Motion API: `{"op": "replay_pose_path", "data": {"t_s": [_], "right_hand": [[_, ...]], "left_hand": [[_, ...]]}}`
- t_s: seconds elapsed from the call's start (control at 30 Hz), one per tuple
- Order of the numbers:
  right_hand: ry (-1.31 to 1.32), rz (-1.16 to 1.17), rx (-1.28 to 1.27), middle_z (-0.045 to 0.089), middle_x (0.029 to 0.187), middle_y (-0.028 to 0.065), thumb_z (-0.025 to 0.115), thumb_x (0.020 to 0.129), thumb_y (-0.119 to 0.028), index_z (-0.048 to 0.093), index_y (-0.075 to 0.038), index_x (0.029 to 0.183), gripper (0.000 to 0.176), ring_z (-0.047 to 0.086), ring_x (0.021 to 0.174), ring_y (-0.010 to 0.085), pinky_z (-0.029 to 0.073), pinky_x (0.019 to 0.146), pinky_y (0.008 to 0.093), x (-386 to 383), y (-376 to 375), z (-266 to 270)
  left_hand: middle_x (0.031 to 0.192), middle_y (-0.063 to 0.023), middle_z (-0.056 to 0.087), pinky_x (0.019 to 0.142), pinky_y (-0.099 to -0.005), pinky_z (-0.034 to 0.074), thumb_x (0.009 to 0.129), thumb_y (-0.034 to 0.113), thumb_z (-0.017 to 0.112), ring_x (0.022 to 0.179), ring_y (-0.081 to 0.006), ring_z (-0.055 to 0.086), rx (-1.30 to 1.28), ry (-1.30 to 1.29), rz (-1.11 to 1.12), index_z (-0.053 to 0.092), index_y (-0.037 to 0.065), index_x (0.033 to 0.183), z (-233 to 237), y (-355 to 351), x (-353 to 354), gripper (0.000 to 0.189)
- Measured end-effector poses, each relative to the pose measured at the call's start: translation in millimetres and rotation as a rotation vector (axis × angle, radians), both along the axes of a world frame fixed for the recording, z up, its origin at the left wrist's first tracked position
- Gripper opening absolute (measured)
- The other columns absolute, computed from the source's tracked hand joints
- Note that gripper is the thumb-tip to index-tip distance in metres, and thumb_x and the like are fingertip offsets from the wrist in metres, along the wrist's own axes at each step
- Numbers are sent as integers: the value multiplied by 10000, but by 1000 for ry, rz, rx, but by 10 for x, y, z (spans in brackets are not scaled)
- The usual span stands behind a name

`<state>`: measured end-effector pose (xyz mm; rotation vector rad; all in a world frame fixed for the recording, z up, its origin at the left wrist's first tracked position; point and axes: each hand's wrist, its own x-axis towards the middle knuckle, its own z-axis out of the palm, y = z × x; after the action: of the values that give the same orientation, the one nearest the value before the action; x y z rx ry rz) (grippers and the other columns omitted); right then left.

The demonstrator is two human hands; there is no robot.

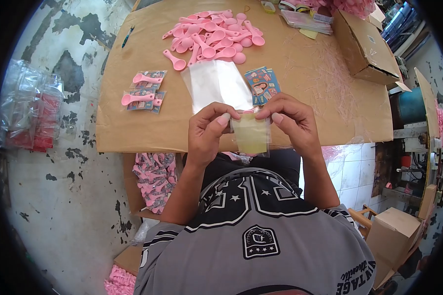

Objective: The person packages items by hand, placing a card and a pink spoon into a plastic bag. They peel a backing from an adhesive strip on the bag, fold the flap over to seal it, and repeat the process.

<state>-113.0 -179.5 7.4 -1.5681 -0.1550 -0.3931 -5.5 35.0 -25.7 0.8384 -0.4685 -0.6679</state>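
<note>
Between my hands is a small clear plastic bag with a pale yellow card inside and a bit of pink at its top. My left hand pinches the upper left corner between thumb and fingers. At the upper right corner, my right hand pinches it the same way. Just beyond lie a stack of flat clear bags and blue printed cards. Farther back is a heap of pink measuring spoons. Several filled packets, each with a spoon and card, lie to the left.
The brown-covered table carries a pen at far left and a cardboard box at right, near scattered pink strands. Below its front edge is a carton of packed spoons. Plastic bags are at far left.
</note>
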Motion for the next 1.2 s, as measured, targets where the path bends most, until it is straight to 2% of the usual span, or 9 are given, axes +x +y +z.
{"op": "replay_pose_path", "data": {"t_s": [0.1, 0.3, 0.4, 0.53, 0.63, 0.7, 0.8, 1.03, 1.2], "right_hand": [[75, -17, -28, 652, 995, 56, 696, 947, 17, 712, 29, 1097, 151, 624, 946, 116, 502, 849, 261, 21, 51, -54], [131, 0, 188, 641, 986, 19, 752, 940, -6, 571, -4, 1344, 443, 644, 944, 104, 525, 883, 263, 61, 142, 19], [132, 3, 112, 674, 1016, 33, 748, 944, -6, 614, 6, 1295, 376, 665, 959, 110, 526, 885, 265, 66, 140, 31], [100, -119, 11, 721, 1051, 61, 727, 958, -4, 682, 17, 1200, 246, 677, 975, 110, 526, 886, 261, 52, -14, 85], [13, -377, -106, 738, 1051, 71, 706, 980, -36, 716, 15, 1143, 171, 675, 948, 113, 529, 847, 263, 47, -306, 143], [-34, -575, -326, 741, 1028, 82, 702, 989, -75, 722, 17, 1128, 167, 674, 913, 124, 532, 802, 274, 37, -482, 155], [91, -709, -595, 731, 997, 113, 711, 989, -140, 716, 26, 1111, 206, 666, 845, 151, 529, 732, 303, 40, -505, 135], [431, -580, -397, 648, 855, 99, 797, 921, -380, 658, 14, 1122, 464, 619, 750, 195, 510, 679, 351, 248, -314, -374], [490, -626, -532, 638, 849, 99, 819, 876, -473, 646, -14, 995, 505, 620, 775, 223, 509, 697, 384, 375, -240, -443]], "left_hand": [[1080, -160, 754, 947, -288, 563, 966, -34, 689, 1052, -193, 730, 242, -231, 127, 634, -17, 1118, -7, -21, -74, 163], [1168, -197, 750, 953, -279, 560, 968, -44, 698, 1116, -193, 716, 175, -149, 55, 550, -26, 1413, 228, 32, -89, 469], [1183, -210, 748, 955, -280, 560, 975, -49, 685, 1124, -197, 713, 308, -246, -44, 519, -16, 1477, 271, 128, -52, 530], [1226, -134, 762, 914, -308, 593, 939, -60, 690, 1088, -193, 743, 494, -917, 282, 714, 3, 1267, 413, 272, 95, 335], [1216, -117, 766, 955, -345, 588, 914, -81, 693, 1126, -235, 745, 575, -1216, 826, 746, 41, 1225, 582, 444, 348, 338], [1225, -118, 760, 971, -361, 575, 917, -37, 714, 1193, -243, 715, 635, -1304, 941, 744, 31, 1208, 667, 570, 614, 300], [1241, -129, 750, 998, -387, 550, 919, 32, 743, 1282, -274, 663, 951, -1288, 856, 737, 26, 1203, 580, 688, 816, 284], [938, -139, 673, 760, -474, 483, 909, 355, 805, 788, -323, 607, 1360, -943, 524, 660, -7, 934, -44, 307, 707, 391], [825, -129, 641, 719, -421, 484, 907, 317, 808, 746, -275, 590, 1226, -895, 611, 646, -18, 865, -193, 184, 736, 374]]}}
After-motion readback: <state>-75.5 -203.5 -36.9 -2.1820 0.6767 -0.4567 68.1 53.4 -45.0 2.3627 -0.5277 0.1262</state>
